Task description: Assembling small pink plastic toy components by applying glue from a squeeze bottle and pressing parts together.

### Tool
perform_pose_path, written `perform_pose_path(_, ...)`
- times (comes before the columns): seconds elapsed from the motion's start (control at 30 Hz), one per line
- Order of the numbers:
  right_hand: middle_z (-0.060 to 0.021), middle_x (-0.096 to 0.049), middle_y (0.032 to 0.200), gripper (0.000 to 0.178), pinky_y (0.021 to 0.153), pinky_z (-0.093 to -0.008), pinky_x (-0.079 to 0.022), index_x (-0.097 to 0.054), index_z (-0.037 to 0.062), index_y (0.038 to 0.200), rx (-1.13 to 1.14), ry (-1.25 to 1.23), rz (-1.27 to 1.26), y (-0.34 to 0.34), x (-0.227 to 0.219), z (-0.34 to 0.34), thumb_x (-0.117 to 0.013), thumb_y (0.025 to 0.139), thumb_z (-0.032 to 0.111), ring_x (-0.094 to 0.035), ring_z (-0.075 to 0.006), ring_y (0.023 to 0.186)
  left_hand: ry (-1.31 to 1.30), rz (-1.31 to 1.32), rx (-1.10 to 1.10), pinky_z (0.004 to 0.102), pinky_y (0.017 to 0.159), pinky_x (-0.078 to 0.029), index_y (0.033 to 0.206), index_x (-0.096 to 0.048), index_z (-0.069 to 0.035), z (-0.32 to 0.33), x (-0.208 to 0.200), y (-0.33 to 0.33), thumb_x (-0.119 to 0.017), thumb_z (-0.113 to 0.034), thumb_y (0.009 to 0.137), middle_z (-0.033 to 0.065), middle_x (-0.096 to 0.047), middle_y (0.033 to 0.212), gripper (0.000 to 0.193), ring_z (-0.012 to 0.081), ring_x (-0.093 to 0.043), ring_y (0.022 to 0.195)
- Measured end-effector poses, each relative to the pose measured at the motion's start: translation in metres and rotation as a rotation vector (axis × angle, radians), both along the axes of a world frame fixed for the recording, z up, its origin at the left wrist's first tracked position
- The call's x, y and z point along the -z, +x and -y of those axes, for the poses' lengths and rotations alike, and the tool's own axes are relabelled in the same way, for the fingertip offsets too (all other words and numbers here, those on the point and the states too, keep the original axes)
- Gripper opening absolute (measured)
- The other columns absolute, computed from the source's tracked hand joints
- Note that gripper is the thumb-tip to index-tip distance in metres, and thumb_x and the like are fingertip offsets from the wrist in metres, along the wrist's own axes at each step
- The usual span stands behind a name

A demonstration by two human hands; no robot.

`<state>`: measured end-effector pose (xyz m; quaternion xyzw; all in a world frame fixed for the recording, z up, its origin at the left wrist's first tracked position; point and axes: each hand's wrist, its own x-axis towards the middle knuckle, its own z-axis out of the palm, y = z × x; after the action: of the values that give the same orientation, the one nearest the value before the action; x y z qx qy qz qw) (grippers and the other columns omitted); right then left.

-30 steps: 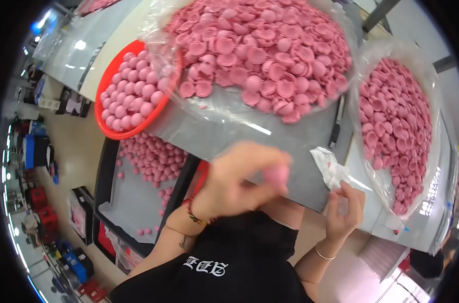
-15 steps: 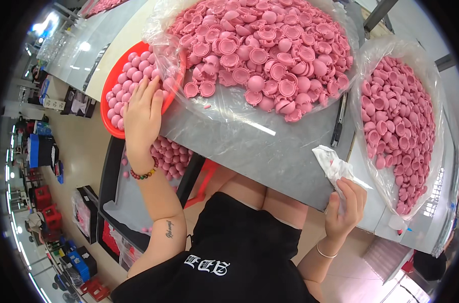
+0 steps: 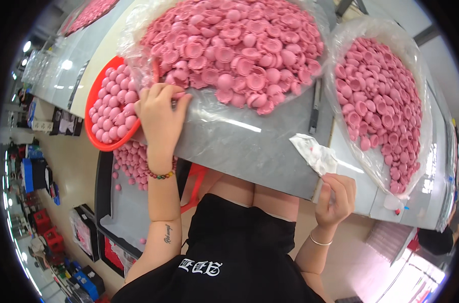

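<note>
While the two hands stand well apart, a red basin of pink balls sits at the left of the table's near edge; beside it, the left hand bends over a pink piece, grip and facing indeterminable. Rightward, a white cloth points far-left, its long axis slanting to the near edge, where the right hand's curled fingers meet it, grip unclear.

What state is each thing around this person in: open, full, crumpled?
Red basin, well filled with pink balls.
Large plastic bag, open, heaped with pink half-shells.
Smaller plastic bag, open, holding half-shells.
Black tray, partly covered with balls.
Slim black tool, lying flat.
White cloth, crumpled, touching the right hand.
Left hand, partly curled.
</note>
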<state>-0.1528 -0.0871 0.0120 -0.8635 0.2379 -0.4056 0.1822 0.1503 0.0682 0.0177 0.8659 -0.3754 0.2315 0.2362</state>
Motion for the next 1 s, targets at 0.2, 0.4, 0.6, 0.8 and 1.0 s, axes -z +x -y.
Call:
perform_pose_path(0.2,-0.0093,-0.061,0.07,0.005,0.058,-0.0307,-0.044,-0.062,0.0014,0.075,0.014,-0.064,0.135,-0.003,0.003,0.004,-0.061,0.07,0.002,-0.056,-0.0235,0.063,-0.364,-0.185,0.322,0.0323,0.078,-0.045,0.082,-0.063,-0.002,0.015,-0.019,-0.031,-0.071,-0.009,0.071,0.0131,-0.062,0.098,0.016,0.0216,-0.057,0.089)
perform_pose_path(0.4,-0.0077,-0.06,0.069,0.024,0.053,-0.0297,-0.043,-0.064,0.001,0.089,-0.196,0.084,0.264,-0.011,0.005,0.0,-0.071,0.069,0.012,-0.055,-0.0214,0.06,-0.447,-1.407,0.884,0.024,0.078,-0.041,0.093,-0.061,0.003,0.046,-0.001,-0.136,-0.064,0.0,0.071,0.0091,-0.058,0.097,0.022,0.0145,-0.053,0.089)
perform_pose_path(0.6,-0.0035,-0.059,0.073,0.031,0.054,-0.0279,-0.043,-0.065,0.0061,0.1,-0.229,0.068,0.108,-0.005,0.002,-0.012,-0.07,0.069,0.006,-0.054,-0.0182,0.06,-0.384,-1.599,1.063,0.0241,0.08,-0.04,0.108,-0.06,0.003,0.062,0.009,-0.156,-0.056,0.0,0.079,0.0093,-0.054,0.109,0.03,0.013,-0.051,0.091)
perform_pose_path(0.8,-0.0025,-0.056,0.071,0.034,0.052,-0.0277,-0.043,-0.063,0.0071,0.1,-0.134,0.049,0.11,0.01,0.004,-0.019,-0.069,0.067,0.003,-0.053,-0.0183,0.06,-0.558,-1.901,1.139,0.0262,0.088,-0.042,0.124,-0.047,0.007,0.063,0.005,-0.157,-0.046,-0.01,0.092,0.0145,-0.05,0.122,0.036,0.0157,-0.051,0.104)
perform_pose_path(1.0,-0.001,-0.054,0.071,0.027,0.047,-0.0264,-0.041,-0.063,0.0081,0.091,-0.17,-0.015,0.205,0.007,0.0,-0.007,-0.068,0.066,0.001,-0.05,-0.0165,0.057,-0.447,-1.774,1.17,0.0294,0.093,-0.041,0.12,-0.048,0.007,0.065,0.011,-0.154,-0.052,-0.014,0.089,0.0153,-0.057,0.115,0.037,0.0187,-0.053,0.108)
